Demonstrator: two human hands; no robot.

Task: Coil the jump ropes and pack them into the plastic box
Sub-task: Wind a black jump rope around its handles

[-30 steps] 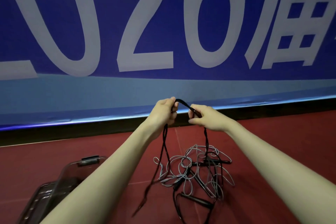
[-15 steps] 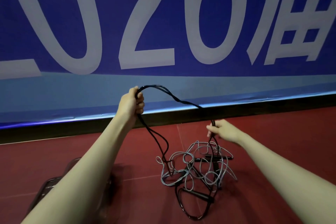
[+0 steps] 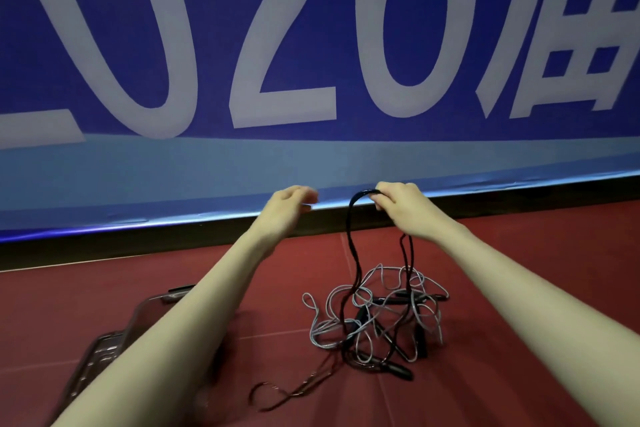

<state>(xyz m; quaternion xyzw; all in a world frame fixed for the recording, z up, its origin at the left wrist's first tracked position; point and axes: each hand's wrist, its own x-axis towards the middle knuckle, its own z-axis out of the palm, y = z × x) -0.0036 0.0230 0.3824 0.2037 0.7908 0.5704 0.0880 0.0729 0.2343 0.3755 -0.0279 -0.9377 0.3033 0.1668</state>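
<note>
Two kinds of jump rope lie tangled together on the dark red floor (image 3: pixel 519 288): a thin black cord jump rope (image 3: pixel 353 253) and a pale grey cord jump rope (image 3: pixel 332 298) looped through it, with slim black handles (image 3: pixel 398 371) showing in the heap. Several strands of the black rope rise from the pile to the right hand (image 3: pixel 401 204), whose fingers curl round a bend of it at the top, so the strands hang down on both sides of the grip. The left hand (image 3: pixel 287 204) is held up beside it, a little apart, fingers loosely bent and holding nothing; it is slightly blurred. One more loop of dark cord trails on the floor to the left of the heap, near the left forearm. The clear plastic box (image 3: pixel 104 350) sits on the floor at the lower left, mostly hidden behind that forearm, well apart from the ropes. Behind everything stands a blue banner (image 3: pixel 311 45) with large white figures.
</note>
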